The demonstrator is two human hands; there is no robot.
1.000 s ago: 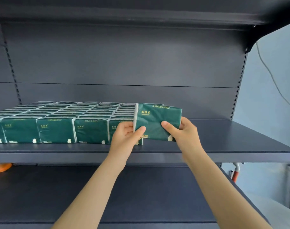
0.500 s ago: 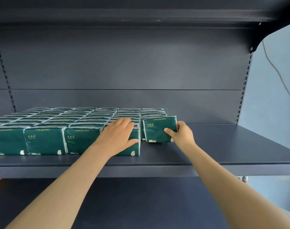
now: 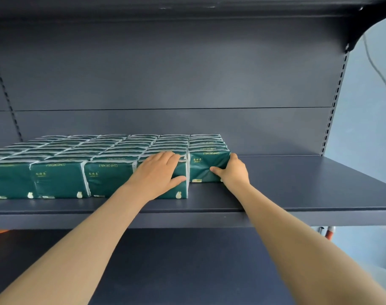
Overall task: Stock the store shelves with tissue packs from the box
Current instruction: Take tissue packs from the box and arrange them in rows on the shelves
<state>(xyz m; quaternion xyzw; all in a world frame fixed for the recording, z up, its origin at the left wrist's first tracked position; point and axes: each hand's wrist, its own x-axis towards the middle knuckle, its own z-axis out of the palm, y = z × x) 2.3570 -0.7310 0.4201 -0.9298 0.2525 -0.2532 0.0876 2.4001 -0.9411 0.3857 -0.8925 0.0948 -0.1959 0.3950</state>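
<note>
Tissue packs (image 3: pixel 108 179) at nine o'clock wear glossy green plastic film, wrinkled on the rightmost one; the shelf (image 3: pixel 297 190) at three o'clock looks smooth and matt — dark painted metal

Both bare arms reach far forward, side by side. The left hand (image 3: pixel 159 172) lies flat with straight fingers and the thumb spread out. The right hand (image 3: pixel 235 172) curls its fingers and thumb round a tissue pack (image 3: pixel 206 166).

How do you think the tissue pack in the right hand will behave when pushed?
Probably soft: the tissue pack creases under the right hand. It likely slides easily on the smooth shelf, and its flat base should resist tipping.
</note>
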